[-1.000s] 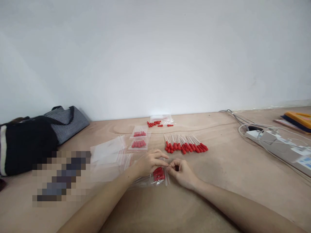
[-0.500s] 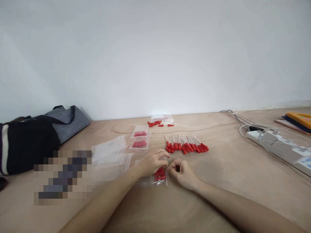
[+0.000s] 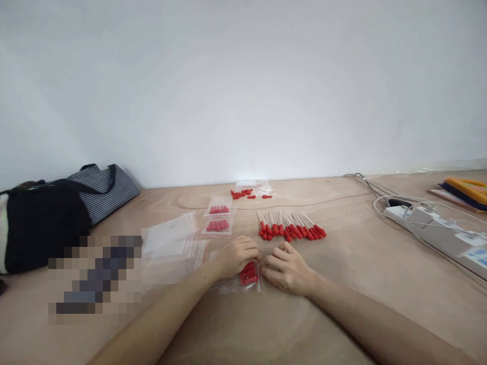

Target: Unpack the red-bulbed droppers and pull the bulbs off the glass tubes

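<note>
A small clear zip bag [image 3: 249, 275] lies flat in front of me with several red-tipped white sticks inside; only their red ends show plainly. My left hand [image 3: 239, 257] lies over the bag's upper part, its fingers bent down and pressed together at the opening side. At the bag's right edge, along the zip strip, my right hand [image 3: 287, 268] has its fingers curled in a pinch. Its fingertips are partly hidden. Just beyond the hands is a fanned row of loose red-tipped sticks [image 3: 292, 230].
Two filled zip bags [image 3: 217, 225] lie behind my left hand. Empty bags [image 3: 169, 235] are spread to the left. Farther back are more red-tipped sticks [image 3: 241, 193]. A black bag [image 3: 45, 223] stands left, a power strip [image 3: 437, 228] with cables right.
My right hand has turned, its fingers now curled more over the bag's edge. My left fingers have drawn in closer to the bag. The sticks behind stay as they were.
</note>
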Available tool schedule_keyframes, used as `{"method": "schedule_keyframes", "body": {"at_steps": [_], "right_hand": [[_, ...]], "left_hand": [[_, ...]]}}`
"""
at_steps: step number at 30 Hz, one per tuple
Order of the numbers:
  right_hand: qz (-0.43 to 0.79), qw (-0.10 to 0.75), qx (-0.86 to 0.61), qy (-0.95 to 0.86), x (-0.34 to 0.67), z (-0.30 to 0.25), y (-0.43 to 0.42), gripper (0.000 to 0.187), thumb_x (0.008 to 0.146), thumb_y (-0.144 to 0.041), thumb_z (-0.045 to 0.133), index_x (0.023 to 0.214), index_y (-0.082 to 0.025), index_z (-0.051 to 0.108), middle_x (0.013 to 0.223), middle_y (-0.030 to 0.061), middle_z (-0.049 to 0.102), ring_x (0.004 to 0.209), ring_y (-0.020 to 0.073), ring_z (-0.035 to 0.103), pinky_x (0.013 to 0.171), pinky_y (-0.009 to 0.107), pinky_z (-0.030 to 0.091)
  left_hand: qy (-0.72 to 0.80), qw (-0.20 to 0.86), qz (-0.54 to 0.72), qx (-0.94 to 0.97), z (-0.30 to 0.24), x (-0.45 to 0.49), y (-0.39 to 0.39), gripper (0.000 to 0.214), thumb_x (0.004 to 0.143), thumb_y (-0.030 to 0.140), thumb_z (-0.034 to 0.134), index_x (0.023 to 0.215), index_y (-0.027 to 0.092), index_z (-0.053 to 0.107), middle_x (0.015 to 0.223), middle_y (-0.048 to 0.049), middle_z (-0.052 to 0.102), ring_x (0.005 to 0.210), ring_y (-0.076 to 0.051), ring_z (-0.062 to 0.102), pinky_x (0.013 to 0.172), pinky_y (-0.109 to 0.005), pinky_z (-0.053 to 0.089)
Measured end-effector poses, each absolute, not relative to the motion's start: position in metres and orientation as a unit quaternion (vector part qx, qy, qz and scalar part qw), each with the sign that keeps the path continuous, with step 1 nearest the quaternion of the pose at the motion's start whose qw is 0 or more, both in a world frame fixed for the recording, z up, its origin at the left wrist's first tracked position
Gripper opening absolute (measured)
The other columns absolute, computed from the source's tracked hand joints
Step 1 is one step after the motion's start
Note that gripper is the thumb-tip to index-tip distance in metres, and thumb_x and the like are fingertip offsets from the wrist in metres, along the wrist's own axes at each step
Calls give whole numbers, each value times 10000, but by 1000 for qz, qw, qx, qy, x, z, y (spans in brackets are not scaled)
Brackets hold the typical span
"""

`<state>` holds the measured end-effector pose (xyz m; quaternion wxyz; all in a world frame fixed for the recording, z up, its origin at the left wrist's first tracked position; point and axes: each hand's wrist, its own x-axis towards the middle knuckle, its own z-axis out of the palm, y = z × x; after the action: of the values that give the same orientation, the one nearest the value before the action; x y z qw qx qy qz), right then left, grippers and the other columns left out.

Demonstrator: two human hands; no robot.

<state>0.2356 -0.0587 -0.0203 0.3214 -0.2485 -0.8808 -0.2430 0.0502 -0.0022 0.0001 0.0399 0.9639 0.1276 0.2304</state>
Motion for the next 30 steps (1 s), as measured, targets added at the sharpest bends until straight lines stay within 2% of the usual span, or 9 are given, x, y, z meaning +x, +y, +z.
{"method": "schedule_keyframes", "body": {"at_steps": [5,12,19,25,30], "right_hand": [[-284,327,-245,-868,233,-17,-62,222,822,-109,443,633,-172,542,632,-17,519,622,108,349,586,300,196],[-330,295,-253,-860,233,-18,-64,262,813,-65,432,585,-170,508,633,-18,510,640,102,384,593,309,194],[-314,313,-268,-855,230,-19,-65,257,822,-85,416,606,-162,531,629,-3,514,648,112,392,612,312,210],[-314,295,-243,-869,228,-19,-64,346,835,-48,351,536,-164,479,556,-14,437,626,109,361,587,309,179],[-308,292,-259,-868,232,-18,-59,311,813,-44,381,542,-166,474,556,-16,442,629,110,349,586,310,173]], "left_hand": [[112,49,226,966,-3,52,-2,255,867,126,339,764,127,572,726,-52,610,701,-138,532,672,-244,421],[72,8,230,971,2,50,-2,275,892,147,325,861,114,596,863,-81,637,796,-148,575,717,-242,451],[83,-41,242,966,-1,51,-5,325,912,161,304,785,124,600,844,-55,638,747,-124,577,672,-219,442],[6,-126,159,979,7,53,0,270,898,168,358,716,145,555,784,-32,610,720,-132,542,658,-248,428],[23,-110,162,980,16,49,2,294,901,145,331,717,146,559,820,-45,612,820,-141,545,688,-244,438]]}}
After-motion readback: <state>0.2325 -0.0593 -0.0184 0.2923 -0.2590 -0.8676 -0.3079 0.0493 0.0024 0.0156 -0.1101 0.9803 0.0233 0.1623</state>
